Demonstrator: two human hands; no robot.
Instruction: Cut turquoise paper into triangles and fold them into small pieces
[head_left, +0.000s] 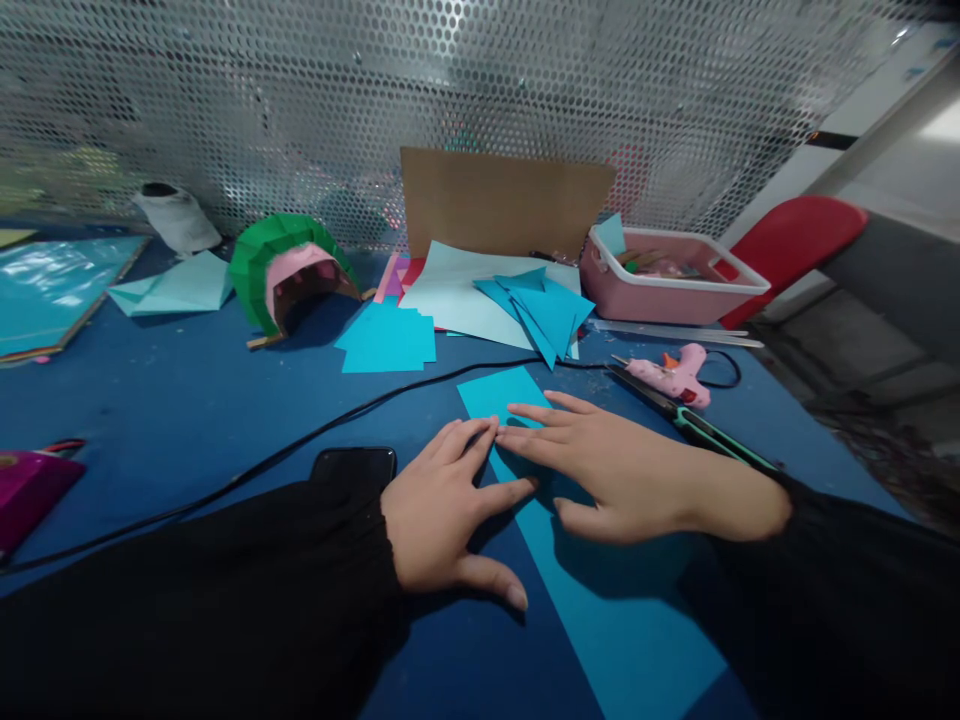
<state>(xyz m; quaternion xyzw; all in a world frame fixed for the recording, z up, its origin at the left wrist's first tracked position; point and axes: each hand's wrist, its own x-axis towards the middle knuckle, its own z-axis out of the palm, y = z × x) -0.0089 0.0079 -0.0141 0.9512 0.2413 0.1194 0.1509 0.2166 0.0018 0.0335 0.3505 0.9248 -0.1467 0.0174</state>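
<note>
Reaching in over the blue table [255, 405], a person in black sleeves [225, 600] is working on a long cyan paper strip [630, 630], which is lying flat on the tabletop and running away from the near edge, slightly toward the left. The left hand [446, 510] is resting at the strip's left side, its thumb standing wide and its index finger reaching onto the paper; the right hand [622, 465] is spreading over the strip, fingers loosely parted, thumb apart. Their fingertips are meeting near the strip's far end, and neither hand is gripping anything; whether every finger is pressing down, I cannot tell from here. A dark phone [360, 470] is lying just beyond the left sleeve, and scissors [709, 432] are lying beside the right wrist. Farther on, a black cable [427, 380] is crossing the table, with a pink glue gun [675, 375] sitting near the scissors. Behind the cable, cyan squares [390, 342] are lying left of pointed cyan pieces [551, 310], which are overlapping a pale sheet [442, 285]. A green and pink arch [255, 265] is standing to the left, a pink basket [652, 295] to the right. Brown cardboard [510, 200] is standing before a perforated metal panel [300, 120].
</note>
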